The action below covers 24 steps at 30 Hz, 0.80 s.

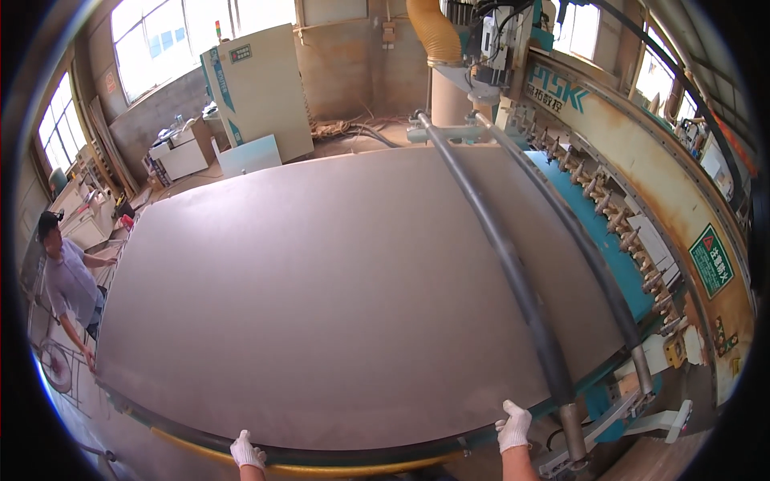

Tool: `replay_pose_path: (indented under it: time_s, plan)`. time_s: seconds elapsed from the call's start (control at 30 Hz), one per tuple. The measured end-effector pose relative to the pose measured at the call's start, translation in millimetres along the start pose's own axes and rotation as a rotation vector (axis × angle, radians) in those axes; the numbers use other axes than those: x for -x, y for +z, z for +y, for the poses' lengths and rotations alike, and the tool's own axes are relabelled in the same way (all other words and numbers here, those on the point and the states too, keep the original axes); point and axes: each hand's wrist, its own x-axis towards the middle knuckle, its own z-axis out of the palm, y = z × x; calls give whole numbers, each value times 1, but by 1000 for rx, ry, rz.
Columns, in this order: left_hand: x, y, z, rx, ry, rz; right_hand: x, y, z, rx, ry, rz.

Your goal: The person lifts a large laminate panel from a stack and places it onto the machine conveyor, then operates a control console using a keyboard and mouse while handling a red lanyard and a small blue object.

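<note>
Head view: looks down over a workshop with a large flat-bed machine.
Panel (321,297): big, grey-brown, smooth; lies flat across the teal machine bed (634,276), filling most of the middle.
Left hand (249,451): white-gloved; at the panel's near edge, left of centre; thumb side up; cannot tell if clamped on it.
Right hand (513,426): white-gloved too; at the same near edge, further right, just left of the metal end of the nearer bar; thumb raised; firmness of grip, cannot tell.
Hands, spacing: well apart from each other, both along the near edge.
Dark bars (505,256): two, long, roughly side by side; run front to back over the panel's right part; contact with panel, cannot tell.
Co-worker (72,280): far left, dark cap, pale shirt; reaches with both hands to the panel's left end.
Tool row (601,196): pointed holders, lined up beside the bed along the beige gantry (642,152).
Green sign (711,260): on the gantry, right side.
Yellow hose (437,32): ribbed, hangs at top, beside the machine head.
Cabinet (269,104): tall, beige, behind the panel.
Windows (160,40): bright, back left.
</note>
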Motion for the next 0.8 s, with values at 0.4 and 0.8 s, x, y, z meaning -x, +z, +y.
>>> replay_pose_path:
  time_s: [0.4, 0.8]
  plan:
    - [-11, 12, 12, 250, -220, -110, -32, 14, -13, 14, 59, -32]
    - [-10, 16, 15, -13, -79, 11, -56, -12, -15, 17, 154, -130]
